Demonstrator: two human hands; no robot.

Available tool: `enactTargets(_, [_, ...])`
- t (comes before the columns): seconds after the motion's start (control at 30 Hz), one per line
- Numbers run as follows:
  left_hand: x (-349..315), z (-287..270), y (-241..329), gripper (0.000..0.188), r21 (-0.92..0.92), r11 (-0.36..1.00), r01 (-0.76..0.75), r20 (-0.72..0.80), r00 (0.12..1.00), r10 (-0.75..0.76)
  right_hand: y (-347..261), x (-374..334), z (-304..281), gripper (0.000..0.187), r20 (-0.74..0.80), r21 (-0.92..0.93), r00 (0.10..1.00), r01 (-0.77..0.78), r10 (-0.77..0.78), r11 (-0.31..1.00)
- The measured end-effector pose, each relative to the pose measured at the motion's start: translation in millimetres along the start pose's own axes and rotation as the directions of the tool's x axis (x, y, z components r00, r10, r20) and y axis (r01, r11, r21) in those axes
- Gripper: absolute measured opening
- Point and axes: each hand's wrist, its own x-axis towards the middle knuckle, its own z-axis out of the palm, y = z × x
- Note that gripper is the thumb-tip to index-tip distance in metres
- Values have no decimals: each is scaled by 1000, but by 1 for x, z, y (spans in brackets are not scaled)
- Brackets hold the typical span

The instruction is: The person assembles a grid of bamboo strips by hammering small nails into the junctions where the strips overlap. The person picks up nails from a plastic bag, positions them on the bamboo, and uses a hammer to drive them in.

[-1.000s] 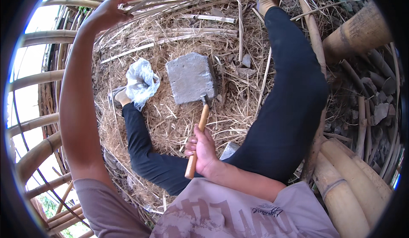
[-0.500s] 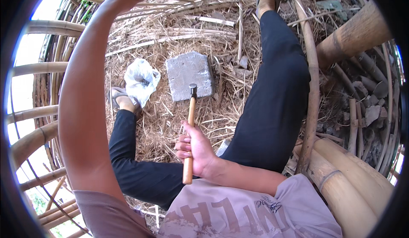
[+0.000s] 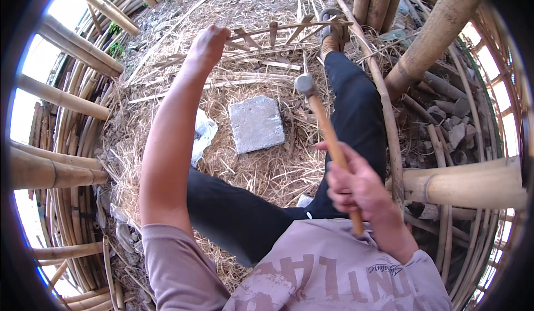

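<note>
In my right hand (image 3: 359,180) is a hammer (image 3: 325,122), gripped by its wooden handle. Its metal head is raised to the right of a square grey stone block (image 3: 257,124) lying on the straw-covered ground. My left hand (image 3: 211,43) is stretched far forward and closed on the end of a woven bamboo strip (image 3: 273,34) with short slats crossing it. That piece extends to the right toward my foot, beyond the block. A white plastic bag (image 3: 204,136) is on the ground left of the block, partly hidden by my left arm.
Bamboo poles (image 3: 67,102) line the left side. A thick bamboo post (image 3: 436,35) slants at the right, with broken stones (image 3: 457,136) and a long thin pole (image 3: 384,110) nearby. My legs (image 3: 359,102) are spread around the block.
My right hand has lifted the hammer away from the block, up and to the right. My left hand has shifted right with the bamboo strip, and my view has turned.
</note>
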Motion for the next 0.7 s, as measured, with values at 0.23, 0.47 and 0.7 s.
enactTargets(0.23, [-27, 19, -14, 17, 12, 999, -49, 4, 999, 49, -77, -70, 31, 56, -81, -219, 675, 705, -733, 674])
enactTargets(0.47, [-25, 10, -12, 31, -106, 981, -164, 136, 975, 178, -248, -27, 0, 49, 378, -102, 580, 801, -722, 590])
enactTargets(0.7, [-63, 26, 8, 29, -244, 962, -124, 342, 917, 205, -252, 155, -81, 16, -108, -440, 835, 446, -539, 779])
